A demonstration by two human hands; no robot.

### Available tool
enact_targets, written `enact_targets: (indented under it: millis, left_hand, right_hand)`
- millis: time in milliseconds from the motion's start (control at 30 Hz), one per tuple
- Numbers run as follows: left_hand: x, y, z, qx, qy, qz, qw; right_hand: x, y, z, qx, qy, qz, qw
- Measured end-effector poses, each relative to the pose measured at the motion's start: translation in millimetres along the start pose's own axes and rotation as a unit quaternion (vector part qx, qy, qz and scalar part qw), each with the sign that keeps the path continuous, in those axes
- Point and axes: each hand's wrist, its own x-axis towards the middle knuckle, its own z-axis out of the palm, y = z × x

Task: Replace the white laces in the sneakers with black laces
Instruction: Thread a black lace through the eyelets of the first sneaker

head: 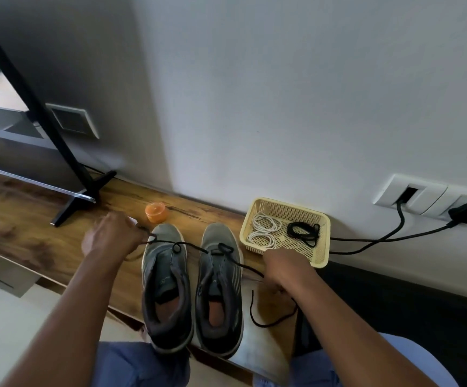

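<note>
Two grey sneakers stand side by side on the wooden shelf (25,224), the left sneaker (165,283) and the right sneaker (219,286). A black lace (190,245) runs through the right sneaker's front eyelets and stretches across both shoes. My left hand (112,236) pinches one end of it beyond the left shoe's toe. My right hand (284,270) grips the other side, and its loose tail curls below on the shelf. A cream basket (323,244) holds two coiled white laces (263,230) and a second black lace (305,233).
An orange candle jar (156,212) sits just behind the left sneaker's toe. A TV stand's black leg (84,196) rests on the shelf at the left. Black cables (380,241) run from wall sockets (433,201) to behind the basket. My knees are below the shelf edge.
</note>
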Motion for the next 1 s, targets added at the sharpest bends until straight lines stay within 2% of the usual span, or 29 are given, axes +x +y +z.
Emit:
enact_targets:
  millis: [67, 167, 233, 300, 433, 500, 633, 767, 867, 933, 1000]
  left_hand:
    - [-1.4, 8.9, 6.0, -0.02, -0.023, 0.06, 0.998]
    - [-14.9, 33.6, 17.3, -0.051, -0.098, 0.155, 0.982]
    - [-21.9, 48.9, 31.2, -0.024, -0.137, 0.198, 0.97]
    - [-23.2, 58.4, 45.1, 0.023, -0.141, 0.219, 0.965]
    - [-24.5, 65.3, 61.2, 0.1, -0.144, 0.235, 0.956]
    - [-24.0, 64.3, 66.8, 0.115, -0.132, 0.236, 0.956]
    - [-21.8, 60.3, 68.7, 0.119, -0.103, 0.203, 0.966]
    - [-24.8, 60.1, 65.7, 0.115, -0.079, 0.164, 0.977]
    - [-29.1, 64.2, 65.6, 0.081, -0.082, 0.186, 0.976]
    - [-34.7, 68.7, 65.8, 0.082, -0.085, 0.207, 0.971]
    - [-41.8, 73.1, 67.6, 0.1, -0.101, 0.205, 0.968]
  right_hand:
    - [2.4, -8.3, 2.2, 0.004, 0.035, -0.025, 0.999]
    - [8.5, -23.7, 7.0, 0.033, 0.126, -0.064, 0.989]
    - [11.5, -32.7, 10.9, 0.044, 0.16, -0.084, 0.982]
    - [13.3, -37.7, 15.2, 0.038, 0.171, -0.102, 0.979]
    - [16.8, -37.9, 22.6, 0.036, 0.187, -0.125, 0.974]
    - [14.3, -35.0, 20.2, 0.037, 0.169, -0.131, 0.976]
    - [0.6, -24.4, -0.1, 0.044, 0.093, -0.122, 0.987]
    - [-3.7, -8.9, -7.6, -0.005, 0.058, -0.078, 0.995]
    - [-5.9, -2.1, -3.5, -0.019, 0.03, -0.058, 0.998]
    - [-5.7, -3.9, -2.1, 0.007, 0.061, -0.065, 0.996]
    - [-4.4, -10.8, -4.0, 0.06, 0.133, -0.095, 0.985]
